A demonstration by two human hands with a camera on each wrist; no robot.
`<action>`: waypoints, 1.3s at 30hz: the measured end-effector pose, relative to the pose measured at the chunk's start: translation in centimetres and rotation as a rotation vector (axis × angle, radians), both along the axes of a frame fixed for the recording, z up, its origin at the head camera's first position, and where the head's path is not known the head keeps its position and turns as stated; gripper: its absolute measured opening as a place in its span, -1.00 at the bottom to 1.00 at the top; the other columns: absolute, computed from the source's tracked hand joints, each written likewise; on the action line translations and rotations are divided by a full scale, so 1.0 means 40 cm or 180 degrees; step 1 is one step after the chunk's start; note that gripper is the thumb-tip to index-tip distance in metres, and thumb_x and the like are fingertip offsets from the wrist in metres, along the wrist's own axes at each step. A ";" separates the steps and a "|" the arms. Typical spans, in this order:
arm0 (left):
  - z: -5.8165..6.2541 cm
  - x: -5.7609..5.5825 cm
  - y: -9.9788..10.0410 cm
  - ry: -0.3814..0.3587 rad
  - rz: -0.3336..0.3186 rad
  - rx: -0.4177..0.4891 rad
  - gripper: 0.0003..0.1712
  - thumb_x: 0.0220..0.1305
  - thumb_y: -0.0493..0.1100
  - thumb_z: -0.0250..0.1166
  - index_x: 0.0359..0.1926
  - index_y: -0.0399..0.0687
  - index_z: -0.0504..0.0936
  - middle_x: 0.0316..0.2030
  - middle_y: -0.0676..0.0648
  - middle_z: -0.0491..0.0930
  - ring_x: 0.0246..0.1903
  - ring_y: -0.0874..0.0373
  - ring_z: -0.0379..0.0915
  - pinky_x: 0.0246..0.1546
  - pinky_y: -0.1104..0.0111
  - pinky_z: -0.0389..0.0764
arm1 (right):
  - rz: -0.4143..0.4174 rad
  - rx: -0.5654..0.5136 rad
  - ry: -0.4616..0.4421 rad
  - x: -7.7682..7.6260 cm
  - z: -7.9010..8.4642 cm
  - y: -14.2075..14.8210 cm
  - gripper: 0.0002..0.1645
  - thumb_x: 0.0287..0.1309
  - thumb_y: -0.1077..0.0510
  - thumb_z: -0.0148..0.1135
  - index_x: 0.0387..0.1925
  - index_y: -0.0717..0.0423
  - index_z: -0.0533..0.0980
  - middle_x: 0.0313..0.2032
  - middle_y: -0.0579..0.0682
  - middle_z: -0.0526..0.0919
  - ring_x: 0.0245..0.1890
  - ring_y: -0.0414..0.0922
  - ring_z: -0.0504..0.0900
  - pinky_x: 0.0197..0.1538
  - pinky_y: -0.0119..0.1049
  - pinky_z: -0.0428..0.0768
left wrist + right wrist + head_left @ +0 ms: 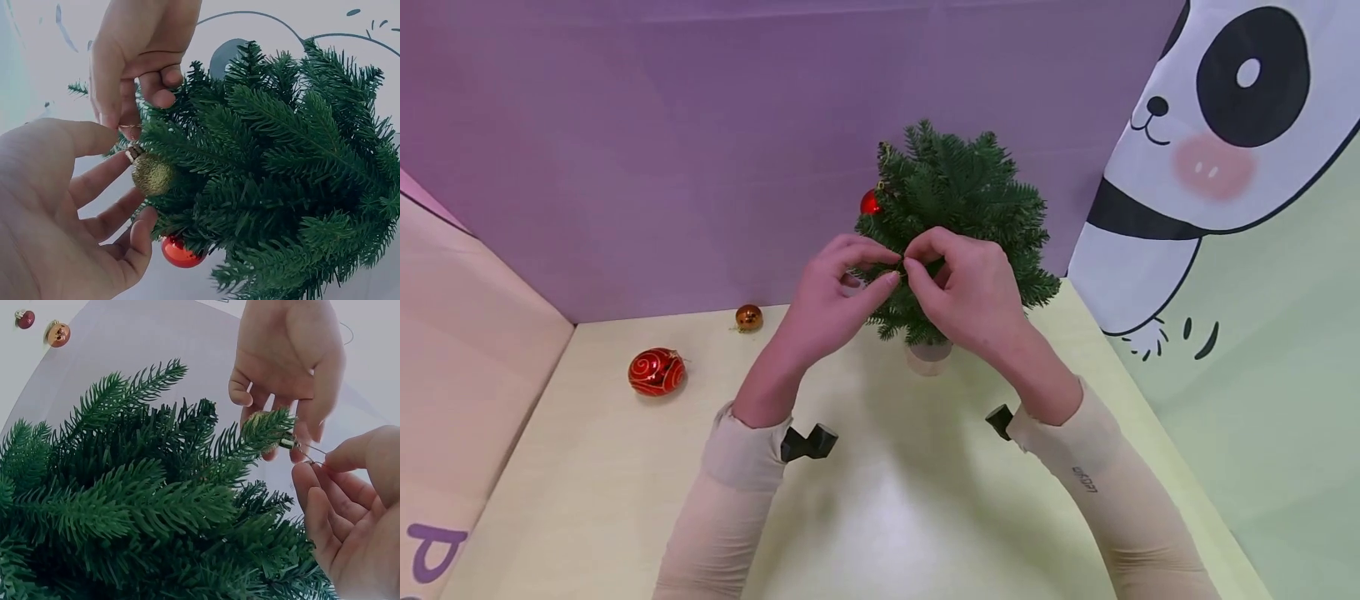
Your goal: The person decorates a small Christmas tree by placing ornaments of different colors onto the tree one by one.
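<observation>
A small green artificial Christmas tree [962,183] stands on the table in a pale pot [929,360]. At its left side, a glittery gold Christmas ball [153,175] sits against the branches. My left hand [838,292] holds this ball near its cap, thumb and index finger close to it and other fingers beside the ball. Thumb and fingertips of my right hand [972,287] pinch the thin hanging loop [312,453] above the cap. From a nearby branch hangs a shiny red ball [181,252]. In the head view the hands hide the gold ball.
On the table to the left lie a red ball with swirls [657,372] and a smaller copper-gold ball [748,317]. Behind the tree rises a purple backdrop [700,167]. A panda-printed sheet [1217,183] runs along the right side.
</observation>
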State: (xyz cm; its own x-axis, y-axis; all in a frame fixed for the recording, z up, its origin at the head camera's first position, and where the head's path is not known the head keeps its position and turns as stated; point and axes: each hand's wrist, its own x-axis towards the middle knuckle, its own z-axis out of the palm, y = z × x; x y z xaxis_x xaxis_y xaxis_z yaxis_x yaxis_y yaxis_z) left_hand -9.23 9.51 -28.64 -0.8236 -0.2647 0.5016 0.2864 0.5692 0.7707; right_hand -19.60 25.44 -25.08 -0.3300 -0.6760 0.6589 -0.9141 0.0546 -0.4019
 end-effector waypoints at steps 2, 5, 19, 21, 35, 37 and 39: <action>0.005 -0.003 0.004 0.0049 0.0043 -0.0054 -0.79 0.34 -0.10 0.27 -0.08 -0.05 0.70 -0.01 0.07 0.49 0.01 0.19 0.35 -0.13 0.18 0.46 | 0.0005 0.0020 0.0005 -0.001 0.002 0.003 -0.91 0.24 0.21 0.23 -0.27 0.13 0.62 -0.40 -0.11 0.68 -0.64 -0.27 0.49 -0.48 -0.35 0.49; 0.007 -0.009 0.008 0.0134 0.0074 -0.0100 -0.83 0.32 -0.15 0.29 -0.15 -0.08 0.72 -0.03 0.06 0.51 -0.01 0.23 0.36 -0.16 0.15 0.47 | 0.0005 0.0064 0.0033 -0.002 0.005 0.004 -0.90 0.24 0.20 0.25 -0.26 0.13 0.63 -0.41 -0.11 0.68 -0.63 -0.27 0.50 -0.47 -0.35 0.49; 0.040 -0.039 0.009 0.0482 0.0185 -0.0380 -0.89 0.30 -0.22 0.29 -0.26 -0.13 0.72 -0.14 0.02 0.54 -0.13 0.20 0.40 -0.24 0.18 0.45 | -0.0388 0.0212 0.0565 0.004 0.036 0.002 -0.86 0.24 0.16 0.21 -0.30 0.13 0.64 -0.37 -0.05 0.70 -0.65 -0.20 0.44 -0.57 -0.30 0.41; 0.044 -0.041 0.009 0.0568 0.0214 -0.0352 -0.90 0.30 -0.23 0.29 -0.28 -0.14 0.72 -0.17 0.01 0.55 -0.16 0.19 0.40 -0.25 0.21 0.44 | -0.0502 0.0334 0.0587 0.007 0.042 0.000 -0.85 0.25 0.15 0.19 -0.31 0.12 0.63 -0.37 -0.04 0.69 -0.65 -0.18 0.42 -0.59 -0.27 0.40; 0.062 -0.046 -0.002 0.0693 0.0445 -0.0399 -0.89 0.29 -0.23 0.29 -0.31 -0.16 0.72 -0.19 -0.02 0.57 -0.14 0.03 0.45 -0.25 0.20 0.50 | -0.0843 0.0414 0.0499 0.014 0.061 -0.003 -0.82 0.26 0.13 0.17 -0.32 0.13 0.64 -0.38 -0.05 0.70 -0.67 -0.14 0.42 -0.63 -0.23 0.37; 0.063 -0.050 -0.004 0.0619 0.0469 -0.0397 -0.89 0.29 -0.22 0.29 -0.29 -0.15 0.73 -0.18 -0.02 0.57 -0.15 0.05 0.45 -0.24 0.20 0.50 | -0.0910 0.0456 0.0525 0.015 0.066 -0.005 -0.80 0.28 0.12 0.16 -0.31 0.13 0.65 -0.37 -0.04 0.70 -0.66 -0.13 0.44 -0.64 -0.23 0.38; 0.065 -0.054 -0.005 0.0546 0.0508 -0.0406 -0.88 0.29 -0.20 0.30 -0.29 -0.13 0.73 -0.18 -0.01 0.57 -0.15 0.07 0.44 -0.24 0.22 0.49 | -0.0976 0.0496 0.0564 0.015 0.071 -0.006 -0.79 0.28 0.11 0.16 -0.30 0.12 0.66 -0.37 -0.03 0.70 -0.64 -0.11 0.46 -0.64 -0.22 0.39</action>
State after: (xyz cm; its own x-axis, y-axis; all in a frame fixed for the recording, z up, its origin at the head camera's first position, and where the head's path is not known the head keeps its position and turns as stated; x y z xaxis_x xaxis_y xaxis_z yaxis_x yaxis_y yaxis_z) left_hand -11.39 9.29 -26.03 -0.6766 -0.3100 0.6679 0.3056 0.7070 0.6377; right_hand -18.99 25.20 -22.24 -0.4227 -0.6601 0.6209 -0.9003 0.3842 -0.2044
